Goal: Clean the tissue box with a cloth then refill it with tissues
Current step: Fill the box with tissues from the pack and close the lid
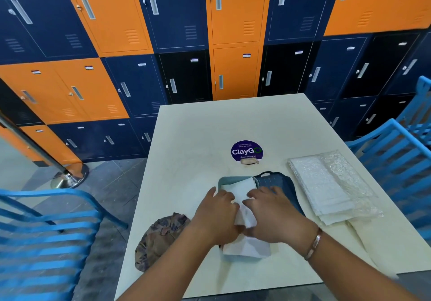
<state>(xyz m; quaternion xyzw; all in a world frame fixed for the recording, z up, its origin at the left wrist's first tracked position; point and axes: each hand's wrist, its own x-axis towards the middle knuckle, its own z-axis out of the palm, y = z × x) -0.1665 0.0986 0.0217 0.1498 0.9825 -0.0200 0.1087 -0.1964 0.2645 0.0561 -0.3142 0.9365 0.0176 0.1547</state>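
**Here: both hands down on the tissues in the box**

We note the left hand (219, 216) and right hand (272, 214) side by side, nearly touching. Both grip the white tissues (240, 187), fingers bent over the stack and thumbs tucked against a fold that stands up between them.

The tissue box (219, 182) lies directly under both hands. Its far rim shows beyond the fingertips and its near end just behind the wrists. It is a pale blue, shallow, open tray with rounded corners. The tissues fill it and overhang the near end.

The dark blue lid (279, 179) lies under and beyond the right hand, touching the box. The patterned cloth (161, 237) sits crumpled just outside the left forearm. A clear-wrapped pack of tissues (326, 188) lies apart, outside the right hand. Everything rests on the pale table (210, 133).
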